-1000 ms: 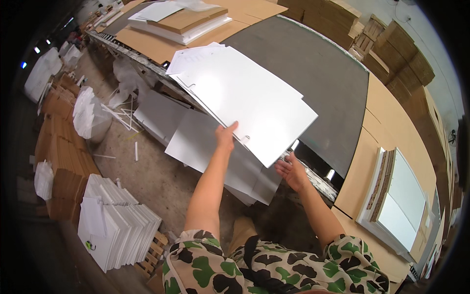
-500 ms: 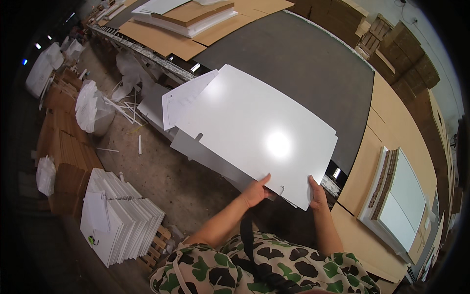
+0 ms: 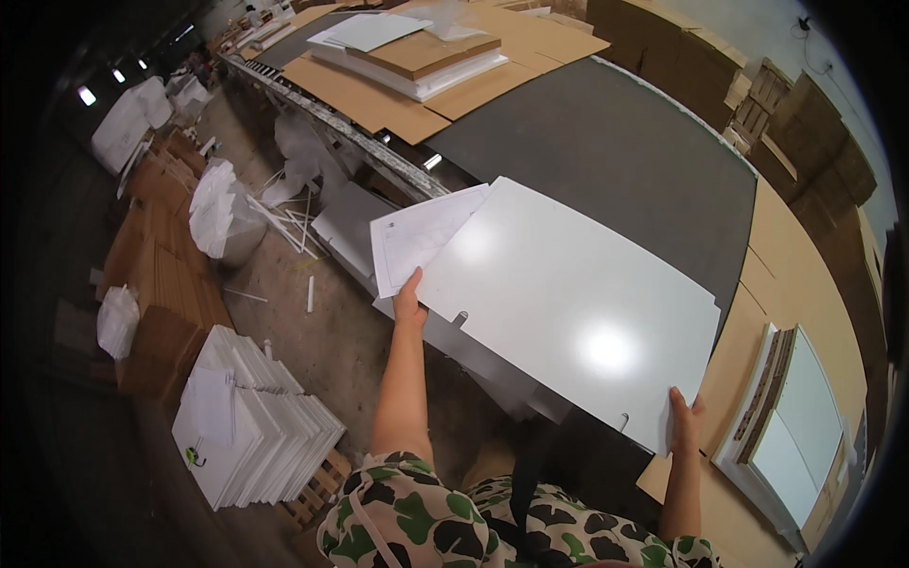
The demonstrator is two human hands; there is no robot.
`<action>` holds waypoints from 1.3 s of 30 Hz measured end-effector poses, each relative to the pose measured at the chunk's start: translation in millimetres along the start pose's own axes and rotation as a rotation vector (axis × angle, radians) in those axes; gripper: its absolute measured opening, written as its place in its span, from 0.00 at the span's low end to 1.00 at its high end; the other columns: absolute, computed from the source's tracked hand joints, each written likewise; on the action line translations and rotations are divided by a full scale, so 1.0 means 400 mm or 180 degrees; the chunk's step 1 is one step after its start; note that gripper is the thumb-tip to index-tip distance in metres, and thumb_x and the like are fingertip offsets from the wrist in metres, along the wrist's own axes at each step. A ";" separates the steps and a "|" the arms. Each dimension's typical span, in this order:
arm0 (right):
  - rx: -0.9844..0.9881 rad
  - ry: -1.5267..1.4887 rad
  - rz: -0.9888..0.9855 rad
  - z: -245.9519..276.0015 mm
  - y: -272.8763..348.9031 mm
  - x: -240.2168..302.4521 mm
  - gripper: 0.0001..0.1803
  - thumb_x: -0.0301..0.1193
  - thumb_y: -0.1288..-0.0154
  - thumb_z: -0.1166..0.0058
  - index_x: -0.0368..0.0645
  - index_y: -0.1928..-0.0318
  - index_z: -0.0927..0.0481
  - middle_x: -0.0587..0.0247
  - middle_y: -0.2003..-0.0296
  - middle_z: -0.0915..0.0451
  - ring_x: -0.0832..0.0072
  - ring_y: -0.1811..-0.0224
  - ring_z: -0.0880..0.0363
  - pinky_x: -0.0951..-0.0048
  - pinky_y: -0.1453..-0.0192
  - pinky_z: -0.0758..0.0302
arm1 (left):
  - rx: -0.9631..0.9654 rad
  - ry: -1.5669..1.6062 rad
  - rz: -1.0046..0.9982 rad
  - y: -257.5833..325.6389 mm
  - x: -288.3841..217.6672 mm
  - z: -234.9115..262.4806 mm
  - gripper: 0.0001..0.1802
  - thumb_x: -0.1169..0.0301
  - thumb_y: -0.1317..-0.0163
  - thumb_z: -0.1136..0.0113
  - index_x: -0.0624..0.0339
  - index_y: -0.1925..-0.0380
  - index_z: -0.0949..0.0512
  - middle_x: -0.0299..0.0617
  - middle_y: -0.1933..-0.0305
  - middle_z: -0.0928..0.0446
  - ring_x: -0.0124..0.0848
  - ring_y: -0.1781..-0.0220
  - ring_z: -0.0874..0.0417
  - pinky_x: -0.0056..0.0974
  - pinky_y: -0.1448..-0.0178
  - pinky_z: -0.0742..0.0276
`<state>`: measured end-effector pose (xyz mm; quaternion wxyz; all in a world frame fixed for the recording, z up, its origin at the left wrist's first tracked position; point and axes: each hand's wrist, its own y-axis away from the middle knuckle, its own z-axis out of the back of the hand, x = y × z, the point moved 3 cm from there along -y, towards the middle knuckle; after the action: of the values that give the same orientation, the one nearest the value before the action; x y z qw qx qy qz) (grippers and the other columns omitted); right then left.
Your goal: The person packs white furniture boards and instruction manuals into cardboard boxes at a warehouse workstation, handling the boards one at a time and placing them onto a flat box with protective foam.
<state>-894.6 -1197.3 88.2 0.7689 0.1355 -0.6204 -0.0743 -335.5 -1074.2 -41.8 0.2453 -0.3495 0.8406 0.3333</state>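
A large glossy white panel (image 3: 540, 275) with small slots along its near edge is held between my hands, over the near side of the dark-topped table. My left hand (image 3: 408, 301) grips its left corner, thumb on top. At the right end, my right hand (image 3: 686, 421) is closed on the panel's edge, with the thumb over the face and the fingers mostly hidden. A printed sheet of paper (image 3: 421, 232) sticks out past the panel's far left edge, beside my left hand. Beneath the panel, another grey-white board (image 3: 492, 364) partly shows.
The dark tabletop (image 3: 615, 142) has cardboard sheets (image 3: 805, 284) on its right. More white panels (image 3: 795, 426) lie there. A board stack (image 3: 407, 62) sits far left. Wrapped bundles (image 3: 222, 208), cardboard (image 3: 161, 275) and stacked white boards (image 3: 275, 426) stand on the left floor.
My left hand has slid from the panel's near edge out to its left corner. The panel, paper and right hand now sit lower and further right in view, which has itself shifted.
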 end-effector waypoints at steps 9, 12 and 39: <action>-0.0350 -0.0113 0.0404 0.125 0.122 0.150 0.20 0.34 0.48 0.39 0.33 0.58 0.25 0.59 0.66 0.21 0.76 0.65 0.23 0.73 0.62 0.25 | 0.0665 -0.0543 -0.0039 0.196 -0.132 -0.164 0.25 0.63 0.41 0.46 0.69 0.48 0.33 0.52 0.47 0.29 0.43 0.47 0.26 0.48 0.47 0.25; -0.0663 0.0314 0.0748 0.218 0.104 0.165 0.22 0.38 0.48 0.38 0.32 0.60 0.25 0.59 0.67 0.21 0.77 0.66 0.25 0.74 0.61 0.27 | 0.0754 -0.0506 -0.0074 0.332 -0.162 -0.277 0.29 0.56 0.37 0.52 0.65 0.42 0.38 0.46 0.40 0.34 0.40 0.41 0.32 0.44 0.39 0.34; -0.3137 0.2240 0.0641 1.146 0.153 -0.254 0.28 0.50 0.41 0.50 0.33 0.76 0.22 0.58 0.82 0.25 0.76 0.78 0.29 0.69 0.71 0.32 | 0.1668 -0.0010 0.1514 0.794 0.752 -0.434 0.25 0.59 0.39 0.45 0.66 0.49 0.32 0.37 0.49 0.28 0.29 0.50 0.28 0.31 0.46 0.31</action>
<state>-1366.7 -1163.6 100.5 0.9031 -0.2788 -0.2318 -0.2302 -796.2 -1159.2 1.8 0.2434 -0.0687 0.9551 0.1546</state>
